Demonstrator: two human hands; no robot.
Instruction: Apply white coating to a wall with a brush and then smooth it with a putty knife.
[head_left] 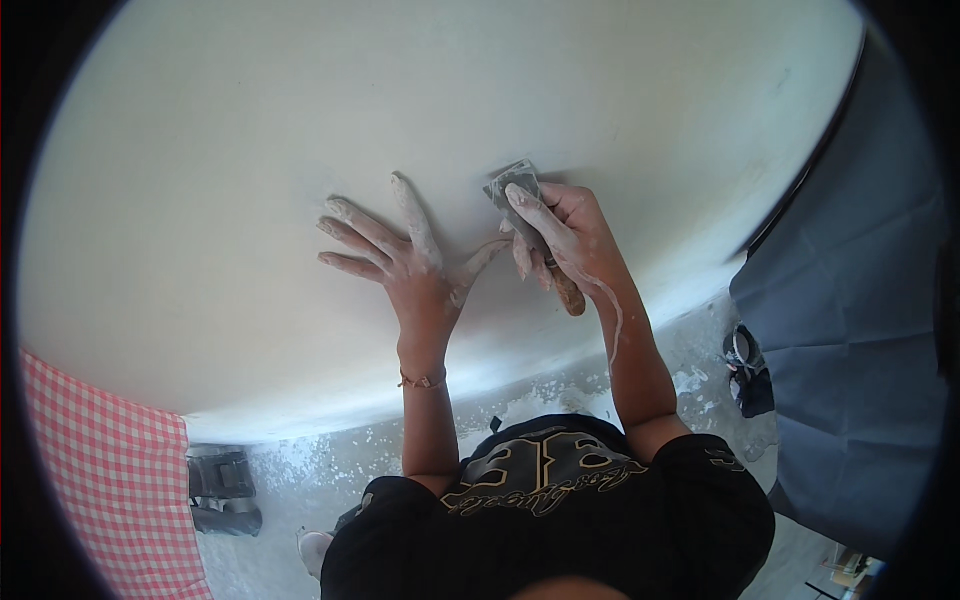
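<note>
Operating remotely, I am watching the right hand [572, 228] closed around a scraper [527, 229], its long axis slanting leftward from wooden handle [569, 293] to blade [523, 174]; the left hand [418, 272], empty, is splaying nearby against the pale surface [260, 150].

Black short-sleeved shirt [550, 540] with gold-outlined lettering [543, 470]; thin bracelet [423, 382] on the left wrist [423, 358]; pale smears [415, 215] streak the left hand [415, 270] and right hand [575, 228].

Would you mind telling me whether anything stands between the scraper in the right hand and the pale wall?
Nothing visible stands between the scraper, held in the right hand, and the pale wall, though contact is unclear. The left hand is spread to the left of the scraper.
</note>
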